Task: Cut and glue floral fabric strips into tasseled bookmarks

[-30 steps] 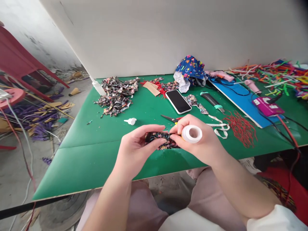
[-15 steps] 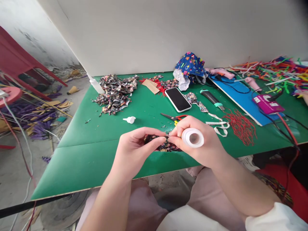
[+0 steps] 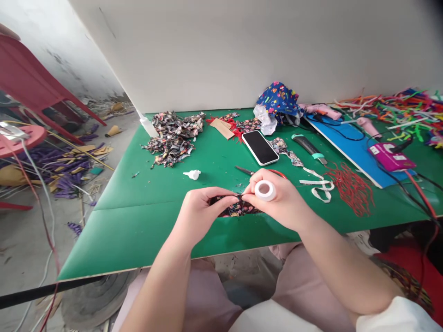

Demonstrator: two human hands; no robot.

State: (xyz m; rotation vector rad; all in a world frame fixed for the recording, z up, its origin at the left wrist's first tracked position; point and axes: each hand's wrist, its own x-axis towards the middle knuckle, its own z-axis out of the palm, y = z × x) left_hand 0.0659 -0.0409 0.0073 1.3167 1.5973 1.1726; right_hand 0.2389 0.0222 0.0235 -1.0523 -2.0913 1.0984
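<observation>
A strip of dark floral fabric [image 3: 238, 208] is stretched between both hands, just above the green table. My left hand [image 3: 204, 207] pinches its left part between thumb and fingers. The fingertips of my right hand [image 3: 277, 198] pinch the fabric close beside the left thumb. That same hand also holds a white round open-mouthed container [image 3: 266, 190], its opening facing up towards me; it looks like an uncapped bottle. Partly behind the right hand lie scissors [image 3: 245, 171] with red handles. A white nozzle cap [image 3: 192, 174] rests on the table beyond my left hand.
A pile of floral scraps [image 3: 173, 136] and a white nozzle bottle [image 3: 148, 126] are at the back left. Beyond my hands lie a phone [image 3: 260, 147], a cutter knife [image 3: 308, 148] and red strings [image 3: 351, 189]. Cables run from a purple box [image 3: 391, 157] at the right.
The scene shifts slightly as my head moves. Both hands stay on the fabric, with their fingertips close together. The white container has tilted, its mouth turning a little in the right hand.
</observation>
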